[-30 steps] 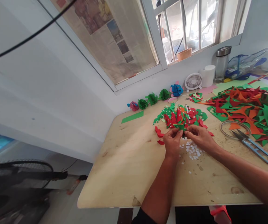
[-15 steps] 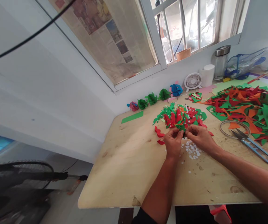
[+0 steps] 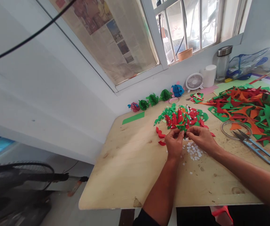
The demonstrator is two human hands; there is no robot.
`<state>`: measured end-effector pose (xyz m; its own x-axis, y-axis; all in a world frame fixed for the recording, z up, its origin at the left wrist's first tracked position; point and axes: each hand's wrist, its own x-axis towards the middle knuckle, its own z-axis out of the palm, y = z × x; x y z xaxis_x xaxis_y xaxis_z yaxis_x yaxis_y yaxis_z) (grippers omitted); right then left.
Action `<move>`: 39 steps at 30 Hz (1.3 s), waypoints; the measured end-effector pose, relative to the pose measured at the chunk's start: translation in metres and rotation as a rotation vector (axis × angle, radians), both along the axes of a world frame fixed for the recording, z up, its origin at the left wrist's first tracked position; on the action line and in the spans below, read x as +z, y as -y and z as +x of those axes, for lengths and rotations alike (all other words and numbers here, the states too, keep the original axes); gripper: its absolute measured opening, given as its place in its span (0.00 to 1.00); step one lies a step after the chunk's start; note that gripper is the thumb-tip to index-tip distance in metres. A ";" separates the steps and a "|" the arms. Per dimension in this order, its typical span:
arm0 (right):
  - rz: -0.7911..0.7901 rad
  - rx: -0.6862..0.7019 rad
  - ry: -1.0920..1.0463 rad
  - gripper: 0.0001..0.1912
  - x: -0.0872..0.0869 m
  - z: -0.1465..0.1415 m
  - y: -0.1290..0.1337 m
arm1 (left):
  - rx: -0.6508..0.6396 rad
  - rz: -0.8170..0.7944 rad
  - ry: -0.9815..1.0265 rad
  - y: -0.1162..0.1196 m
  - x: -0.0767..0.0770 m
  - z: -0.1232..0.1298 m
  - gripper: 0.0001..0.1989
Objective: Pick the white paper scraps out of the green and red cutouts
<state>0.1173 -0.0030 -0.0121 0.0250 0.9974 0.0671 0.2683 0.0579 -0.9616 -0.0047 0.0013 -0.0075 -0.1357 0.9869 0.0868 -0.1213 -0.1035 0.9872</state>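
My left hand (image 3: 174, 142) pinches a small green paper piece (image 3: 182, 128) between thumb and fingers. Close beside it, my right hand (image 3: 200, 137) has its fingertips pressed together at the piece's right edge; whatever they grip is too small to make out. Just beyond both hands lies a pile of cut paper shapes (image 3: 178, 116), green, red and orange, many bearing small white squares. Below the hands, loose white squares (image 3: 194, 151) are scattered on the wooden table (image 3: 130, 169). A few red cut pieces (image 3: 160, 134) lie left of my left hand.
Blue thread snips (image 3: 259, 150) and a metal ring (image 3: 226, 129) lie at the right, by a large heap of paper scraps (image 3: 250, 110). Folded paper figures (image 3: 153, 99), a small white fan (image 3: 194, 82) and a glass bottle (image 3: 221, 66) stand along the wall. A green strip (image 3: 133, 118) lies at the far left.
My right hand's fingertips have shifted very slightly at the green piece. Otherwise the hands and the things on the table look the same.
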 end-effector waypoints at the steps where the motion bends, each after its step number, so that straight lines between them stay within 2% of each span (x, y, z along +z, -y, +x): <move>1: -0.002 -0.005 0.011 0.09 0.000 0.000 0.000 | 0.008 0.015 -0.028 0.000 -0.001 0.000 0.09; 8: 0.006 -0.023 0.054 0.10 0.000 0.000 0.000 | 0.034 0.080 -0.185 0.004 -0.001 -0.001 0.07; 15: 0.098 -0.030 0.085 0.07 0.001 0.001 0.000 | 0.020 0.064 -0.125 0.004 0.000 0.001 0.06; 22: 0.050 -0.016 0.033 0.07 0.000 0.000 0.000 | 0.014 0.050 -0.091 0.002 -0.004 -0.001 0.07; 33: 0.075 -0.060 0.117 0.08 0.002 -0.001 0.001 | 0.048 0.097 -0.223 0.007 0.002 0.002 0.05; 36: 0.092 -0.061 0.130 0.08 0.003 -0.001 0.001 | 0.049 0.085 -0.197 0.005 -0.001 0.002 0.06; 39: 0.090 -0.066 0.119 0.06 0.004 -0.001 0.002 | 0.022 0.020 -0.074 0.002 -0.002 0.003 0.08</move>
